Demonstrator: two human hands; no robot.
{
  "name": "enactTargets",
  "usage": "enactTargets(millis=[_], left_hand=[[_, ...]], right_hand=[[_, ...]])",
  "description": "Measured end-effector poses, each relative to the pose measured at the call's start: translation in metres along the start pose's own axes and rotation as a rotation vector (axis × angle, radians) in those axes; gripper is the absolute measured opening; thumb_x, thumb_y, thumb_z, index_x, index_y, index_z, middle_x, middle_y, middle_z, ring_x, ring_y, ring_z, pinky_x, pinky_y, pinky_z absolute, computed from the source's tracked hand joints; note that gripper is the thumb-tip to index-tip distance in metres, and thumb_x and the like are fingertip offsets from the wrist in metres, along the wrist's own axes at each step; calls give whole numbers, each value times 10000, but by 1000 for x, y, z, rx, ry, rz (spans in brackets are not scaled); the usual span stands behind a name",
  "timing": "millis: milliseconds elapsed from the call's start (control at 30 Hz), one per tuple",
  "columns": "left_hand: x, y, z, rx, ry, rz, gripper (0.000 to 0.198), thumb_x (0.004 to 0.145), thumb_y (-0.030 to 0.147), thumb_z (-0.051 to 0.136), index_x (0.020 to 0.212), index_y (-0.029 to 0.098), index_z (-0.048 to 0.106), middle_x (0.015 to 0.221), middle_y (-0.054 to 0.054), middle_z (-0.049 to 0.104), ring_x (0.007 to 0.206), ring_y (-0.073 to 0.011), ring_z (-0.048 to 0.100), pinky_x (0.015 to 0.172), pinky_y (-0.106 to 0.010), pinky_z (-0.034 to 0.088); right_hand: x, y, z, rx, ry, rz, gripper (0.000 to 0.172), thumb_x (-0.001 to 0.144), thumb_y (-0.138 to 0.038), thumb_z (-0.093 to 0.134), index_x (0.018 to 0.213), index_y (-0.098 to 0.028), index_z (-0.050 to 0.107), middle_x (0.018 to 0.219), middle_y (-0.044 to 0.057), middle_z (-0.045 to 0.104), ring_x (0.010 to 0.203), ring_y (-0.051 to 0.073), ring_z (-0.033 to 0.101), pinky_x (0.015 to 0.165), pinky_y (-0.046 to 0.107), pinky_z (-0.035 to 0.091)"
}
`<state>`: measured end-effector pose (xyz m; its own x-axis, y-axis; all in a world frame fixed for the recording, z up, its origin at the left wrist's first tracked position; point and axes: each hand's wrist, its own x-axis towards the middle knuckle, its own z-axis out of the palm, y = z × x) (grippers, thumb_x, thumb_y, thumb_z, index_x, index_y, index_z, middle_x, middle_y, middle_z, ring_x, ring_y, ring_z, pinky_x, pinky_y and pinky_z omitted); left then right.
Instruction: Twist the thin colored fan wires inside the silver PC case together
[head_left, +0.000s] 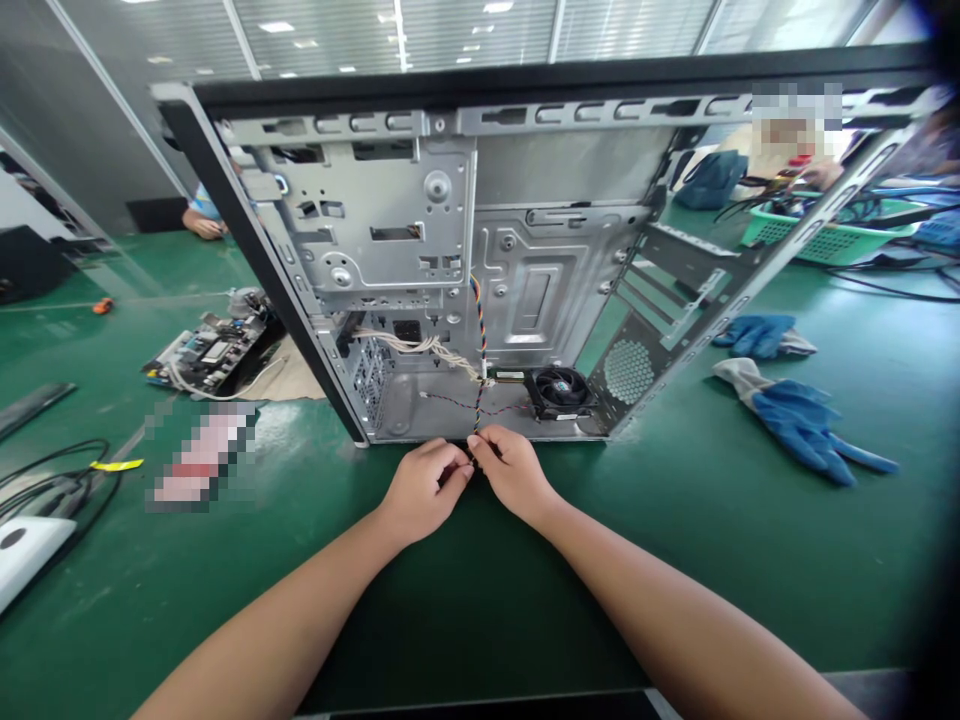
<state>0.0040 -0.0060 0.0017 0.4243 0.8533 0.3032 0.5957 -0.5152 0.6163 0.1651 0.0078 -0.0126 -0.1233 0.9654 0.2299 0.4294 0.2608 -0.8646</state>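
Note:
An open computer case (397, 210) stands upright on the green table in front of me. A multicoloured cable (481, 325) runs down from inside it and out over its lower edge. My left hand (427, 487) and my right hand (517, 470) meet at the cable's near end, each pinching it just outside the case. The fingers hide the end itself. Inside the case, a black cooling fan (561, 390) sits at the lower right, beside a thin twisted wire (502, 411). A bundle of white wires (420, 345) hangs from the left wall.
Left of the case lies a circuit board (206, 355) with parts on it. Blue work gloves (806, 425) lie at the right. Behind them stands a green basket (832, 237) full of cables. Black cables (45, 460) lie at far left. Another person's hand (204, 224) rests behind the case.

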Motion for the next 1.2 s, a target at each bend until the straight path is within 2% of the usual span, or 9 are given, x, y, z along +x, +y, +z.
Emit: enactTargets(millis=[133, 300, 500, 667, 833, 967, 1200], left_hand=[[0, -1, 0, 9, 4, 13, 119, 883, 196, 512, 783, 177, 576, 749, -5, 546, 699, -137, 530, 656, -262, 404], [0, -2, 1, -23, 6, 2, 122, 895, 177, 485, 809, 178, 572, 782, -13, 566, 728, -143, 538, 692, -270, 418], [1, -1, 2, -92, 1, -22, 119, 893, 165, 476, 814, 184, 562, 784, -10, 597, 738, -146, 557, 700, -269, 419], [2, -2, 1, -135, -26, -33, 121, 894, 185, 489, 789, 182, 549, 727, 9, 581, 682, -129, 542, 665, -252, 410], [0, -3, 1, -46, -25, 21, 64, 866, 232, 553, 826, 182, 562, 768, -7, 577, 712, -144, 542, 668, -262, 412], [-1, -2, 1, -21, -21, 35, 95, 879, 237, 539, 804, 182, 557, 757, -6, 567, 708, -144, 536, 668, -264, 404], [3, -3, 1, -123, -22, -53, 133, 876, 209, 532, 749, 182, 560, 718, 12, 587, 673, -129, 533, 643, -250, 393]], right_hand=[[1, -1, -1, 39, -2, 43, 340, 875, -352, 476, 573, -208, 410, 536, -40, 419, 533, 115, 403, 529, 248, 316], [2, 2, -1, 139, -44, 103, 287, 880, -358, 467, 641, -201, 496, 549, -28, 487, 520, 119, 455, 520, 246, 355], [2, 1, 0, 196, -76, 87, 280, 883, -347, 451, 643, -207, 480, 563, -24, 486, 528, 122, 465, 522, 244, 375], [1, -2, -2, 136, -41, 75, 311, 875, -353, 463, 601, -211, 427, 540, -35, 446, 514, 114, 417, 509, 243, 335], [-1, -3, -1, 42, 28, 8, 317, 864, -339, 484, 587, -210, 399, 545, -41, 407, 537, 115, 389, 528, 249, 309], [-3, -2, -1, 25, 8, -5, 321, 876, -333, 477, 592, -209, 393, 555, -42, 395, 545, 116, 382, 531, 251, 300], [-2, -2, 0, 48, -43, -14, 327, 902, -321, 439, 602, -212, 369, 566, -41, 379, 557, 118, 369, 531, 251, 292]])
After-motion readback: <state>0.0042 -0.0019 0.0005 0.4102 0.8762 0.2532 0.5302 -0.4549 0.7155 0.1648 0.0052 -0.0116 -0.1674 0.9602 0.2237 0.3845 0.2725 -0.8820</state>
